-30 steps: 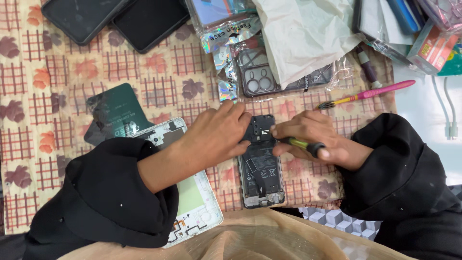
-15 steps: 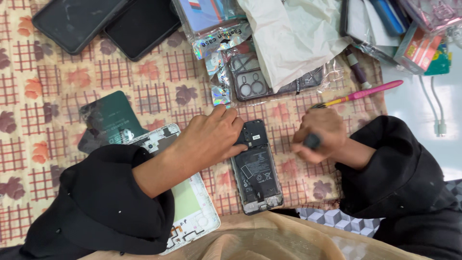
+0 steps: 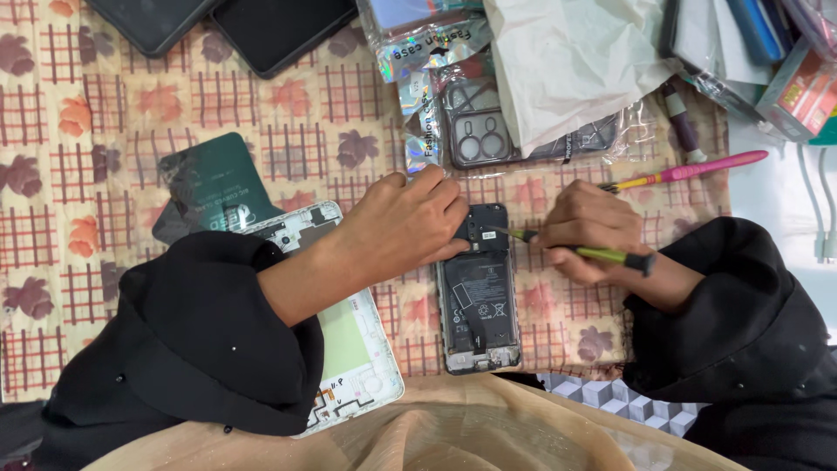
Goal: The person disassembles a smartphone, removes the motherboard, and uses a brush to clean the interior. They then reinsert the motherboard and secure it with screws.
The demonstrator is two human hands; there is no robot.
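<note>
A single view is given, taken from a camera worn on the head and aimed almost straight down, close above a patterned tablecloth (image 3: pixel 113 131). The forearms enter from the bottom edge. No second view is provided.

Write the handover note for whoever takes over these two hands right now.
Left hand: pressed flat on the top end of the opened phone, steadying it.
Right hand: grips a green-handled screwdriver, tip at the phone's upper right area.
Phone lies back-up on the patterned cloth, back cover off, battery exposed.
Done: back removed.
Left: the inner top cover is still in place.
</note>
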